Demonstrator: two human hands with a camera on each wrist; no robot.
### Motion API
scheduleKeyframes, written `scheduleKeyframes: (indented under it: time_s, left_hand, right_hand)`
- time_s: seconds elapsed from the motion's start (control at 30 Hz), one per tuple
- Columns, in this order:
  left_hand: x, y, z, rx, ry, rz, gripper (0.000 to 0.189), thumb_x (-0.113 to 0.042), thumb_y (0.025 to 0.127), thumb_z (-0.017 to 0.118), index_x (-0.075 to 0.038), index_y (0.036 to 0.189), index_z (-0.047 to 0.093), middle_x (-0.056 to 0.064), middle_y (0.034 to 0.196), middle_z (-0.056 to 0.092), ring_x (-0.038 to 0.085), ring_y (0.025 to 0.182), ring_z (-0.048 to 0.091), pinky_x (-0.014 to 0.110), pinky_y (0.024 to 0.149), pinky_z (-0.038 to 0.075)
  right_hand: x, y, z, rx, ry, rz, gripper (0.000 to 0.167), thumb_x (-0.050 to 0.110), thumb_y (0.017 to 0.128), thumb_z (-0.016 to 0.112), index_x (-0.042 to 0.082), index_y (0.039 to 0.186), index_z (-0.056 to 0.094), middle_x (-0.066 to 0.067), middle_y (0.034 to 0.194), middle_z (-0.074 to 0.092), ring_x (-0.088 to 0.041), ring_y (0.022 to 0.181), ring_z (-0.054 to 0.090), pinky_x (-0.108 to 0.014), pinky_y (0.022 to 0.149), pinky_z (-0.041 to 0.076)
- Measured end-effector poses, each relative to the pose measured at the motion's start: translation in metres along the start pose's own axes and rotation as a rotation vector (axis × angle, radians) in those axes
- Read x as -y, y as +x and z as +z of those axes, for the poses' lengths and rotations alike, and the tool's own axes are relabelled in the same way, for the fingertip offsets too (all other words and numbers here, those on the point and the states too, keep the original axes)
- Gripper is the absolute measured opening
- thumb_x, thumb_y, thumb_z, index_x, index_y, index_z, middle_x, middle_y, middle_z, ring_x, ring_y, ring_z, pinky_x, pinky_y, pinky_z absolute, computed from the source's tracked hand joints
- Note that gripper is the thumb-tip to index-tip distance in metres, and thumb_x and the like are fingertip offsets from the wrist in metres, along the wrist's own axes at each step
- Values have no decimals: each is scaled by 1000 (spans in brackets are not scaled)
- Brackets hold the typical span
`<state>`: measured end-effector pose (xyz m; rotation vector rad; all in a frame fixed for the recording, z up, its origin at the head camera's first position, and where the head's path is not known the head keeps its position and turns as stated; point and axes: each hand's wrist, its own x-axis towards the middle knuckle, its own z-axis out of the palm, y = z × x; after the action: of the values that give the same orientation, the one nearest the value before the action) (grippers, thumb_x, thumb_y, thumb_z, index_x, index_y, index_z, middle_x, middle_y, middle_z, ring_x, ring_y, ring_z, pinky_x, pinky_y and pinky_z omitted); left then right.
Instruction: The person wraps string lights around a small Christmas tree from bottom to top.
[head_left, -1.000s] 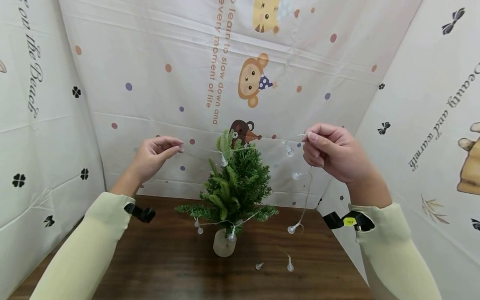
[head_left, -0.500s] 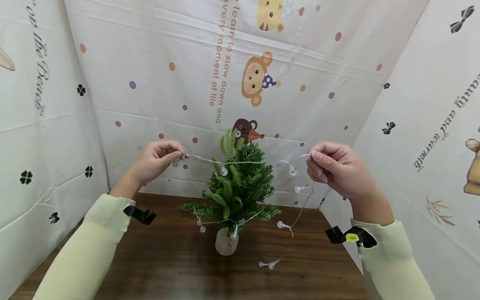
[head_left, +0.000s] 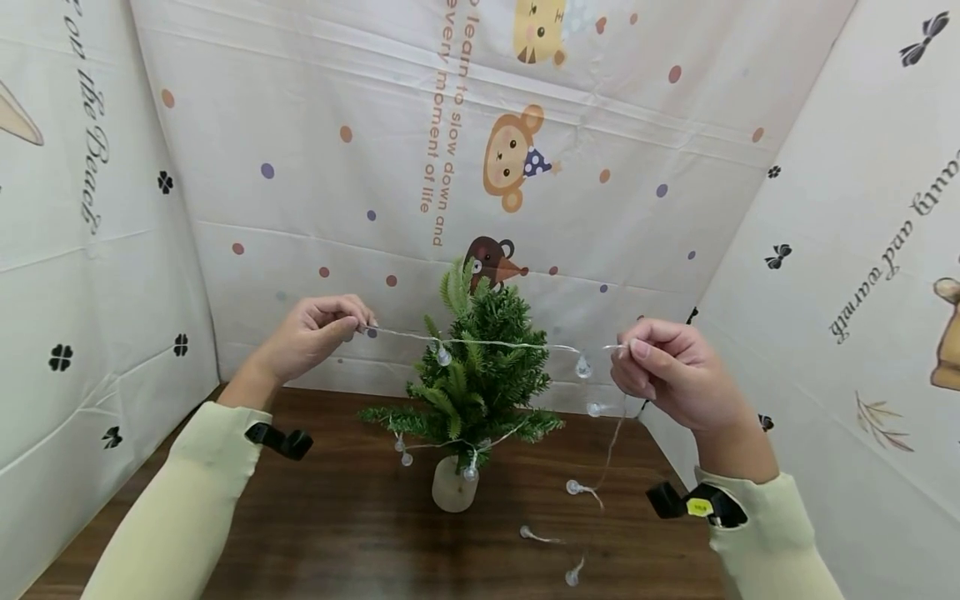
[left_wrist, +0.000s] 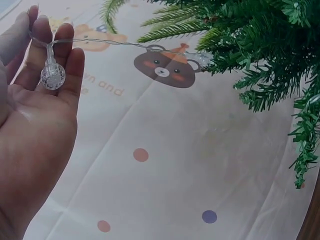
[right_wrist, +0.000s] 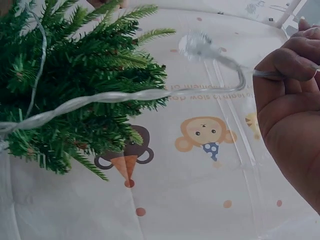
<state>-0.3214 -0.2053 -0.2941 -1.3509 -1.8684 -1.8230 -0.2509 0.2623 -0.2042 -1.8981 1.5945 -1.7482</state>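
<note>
A string of clear bulb lights (head_left: 495,342) runs nearly level across the upper part of a small artificial Christmas tree (head_left: 480,375). My left hand (head_left: 311,333) pinches the wire left of the tree; a round bulb (left_wrist: 53,76) hangs by its fingers in the left wrist view. To the tree's right, my right hand (head_left: 671,371) pinches the same wire between thumb and forefinger. From there a loose length with bulbs (head_left: 575,487) trails down toward the table. Another stretch of the string, with bulbs (head_left: 470,472), loops round the lower branches.
The tree stands on a pale round base (head_left: 454,485) on a dark wooden table (head_left: 360,517). Two more bulbs lie near the front, one a small bulb (head_left: 525,532). A printed cloth (head_left: 360,125) rises behind, with cloth walls at both sides.
Both hands have come down, the right one further, and the stretched wire has dropped from the treetop to across the upper branches. The trailing bulbs at the right have shifted lower.
</note>
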Motion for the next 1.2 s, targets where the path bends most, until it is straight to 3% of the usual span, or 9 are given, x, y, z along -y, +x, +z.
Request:
scheduleKeyframes:
  time_s: [0.1, 0.27, 0.37, 0.47, 0.57, 0.67, 0.73, 0.97, 1.2]
  left_hand:
    - [0, -2, 0, 23, -24, 2, 24, 4, 105, 48, -4, 104, 70, 6, 110, 66, 20, 113, 61, 24, 86, 51]
    - [-4, -1, 4, 65, 131, -18, 21, 2, 104, 53, -5, 102, 73, 7, 112, 68, 18, 110, 64, 23, 85, 54]
    - [-6, 1, 9, 122, 168, -21, 21, 4, 102, 56, -5, 104, 75, 8, 112, 69, 17, 106, 66, 26, 89, 57]
    - [-7, 5, 17, 181, 211, 4, 23, 6, 100, 58, -8, 104, 76, 13, 109, 69, 16, 89, 65, 24, 76, 57]
    - [-9, 8, 26, 220, 285, 35, 25, 5, 99, 61, -13, 105, 77, 12, 105, 70, 15, 67, 54, 25, 59, 48]
    - [-10, 10, 36, 243, 349, 50, 25, 3, 98, 64, -16, 105, 78, 5, 102, 72, 15, 60, 45, 28, 56, 43]
    - [-11, 12, 43, 255, 380, 45, 22, 1, 97, 66, -15, 105, 78, 2, 102, 72, 12, 63, 45, 27, 57, 42]
    - [-16, 15, 66, 273, 477, -11, 14, -13, 99, 68, -13, 109, 77, 1, 106, 73, 9, 96, 65, 31, 83, 53]
    - [-21, 12, 78, 274, 523, -64, 17, -14, 98, 70, -18, 113, 77, -7, 110, 73, 8, 101, 66, 33, 89, 55]
  right_hand:
    - [-3, -3, 1, 28, 17, -26, 35, -15, 104, 25, -10, 106, 59, -10, 68, 38, -19, 52, 33, -31, 46, 26]
    - [-3, -10, 2, 44, 36, -35, 34, -15, 104, 25, -10, 104, 59, -10, 64, 36, -17, 50, 31, -28, 45, 27]
    - [-2, -18, -2, 41, 40, -24, 34, -16, 103, 24, -11, 102, 58, -9, 63, 34, -16, 49, 30, -26, 45, 26]
    - [-3, -29, -9, 22, 27, 5, 34, -19, 101, 22, -11, 97, 54, -8, 63, 33, -16, 50, 28, -25, 45, 24]
    - [-3, -41, -19, -8, 12, 53, 34, -21, 100, 20, -10, 94, 51, -7, 62, 32, -17, 51, 27, -27, 45, 22]
    - [-3, -52, -32, -39, 8, 100, 36, -20, 101, 19, -9, 96, 53, -8, 63, 32, -18, 51, 27, -29, 45, 20]
    - [-1, -58, -40, -59, 12, 131, 39, -20, 101, 18, -8, 99, 55, -8, 63, 32, -19, 51, 27, -31, 45, 19]
    - [2, -72, -64, -143, -54, 221, 42, -18, 103, 17, -5, 96, 56, -8, 64, 33, -20, 50, 28, -34, 45, 19]
    - [6, -77, -79, -249, -24, 277, 42, -12, 106, 18, -5, 98, 58, -9, 69, 30, -20, 50, 22, -35, 49, 15]
